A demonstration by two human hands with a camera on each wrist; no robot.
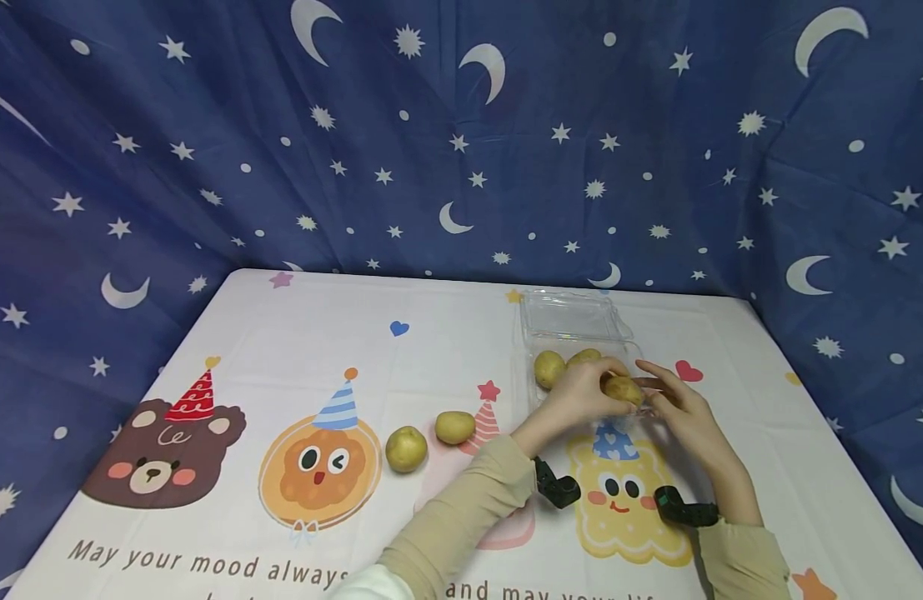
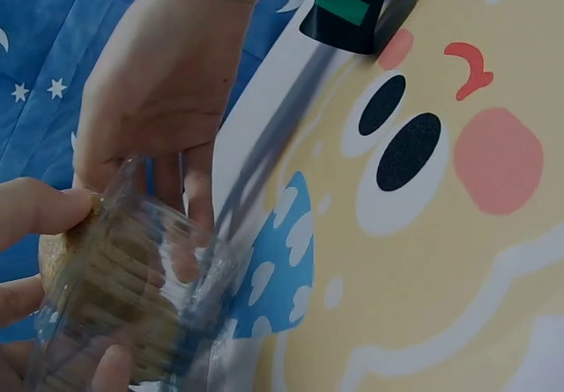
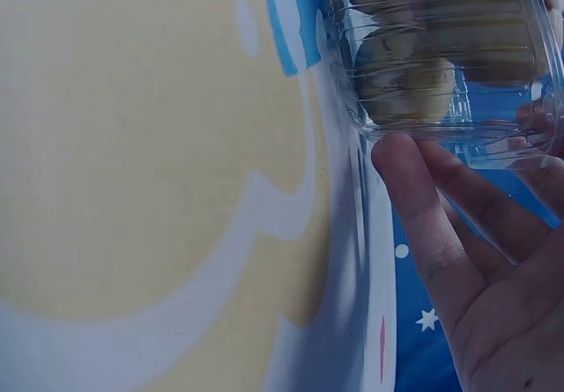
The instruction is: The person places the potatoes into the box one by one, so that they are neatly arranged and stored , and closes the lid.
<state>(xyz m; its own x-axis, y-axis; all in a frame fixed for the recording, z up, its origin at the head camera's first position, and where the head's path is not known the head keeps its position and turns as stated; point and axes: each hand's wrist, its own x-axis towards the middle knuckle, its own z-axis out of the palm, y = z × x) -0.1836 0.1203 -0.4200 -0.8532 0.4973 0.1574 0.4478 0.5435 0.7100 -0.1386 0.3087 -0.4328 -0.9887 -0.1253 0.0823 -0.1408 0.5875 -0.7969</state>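
Left hand (image 1: 584, 392) grasps 1 potato (image 1: 624, 390); right hand (image 1: 684, 410), fingers loose, touches the clear container (image 1: 569, 317), best steadied without squeezing.

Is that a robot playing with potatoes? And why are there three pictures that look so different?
No robot here: those are a person's own bare left hand and right hand. The wide picture comes from a camera on the person's head, looking forward and down. The two close ones come from cameras on the left and right wrists; the black gadgets are probably those. On the cartoon tablecloth lie two loose potatoes, and an open, clear plastic box has more potatoes inside. The left hand grips one potato at the box, and the right hand touches the box.
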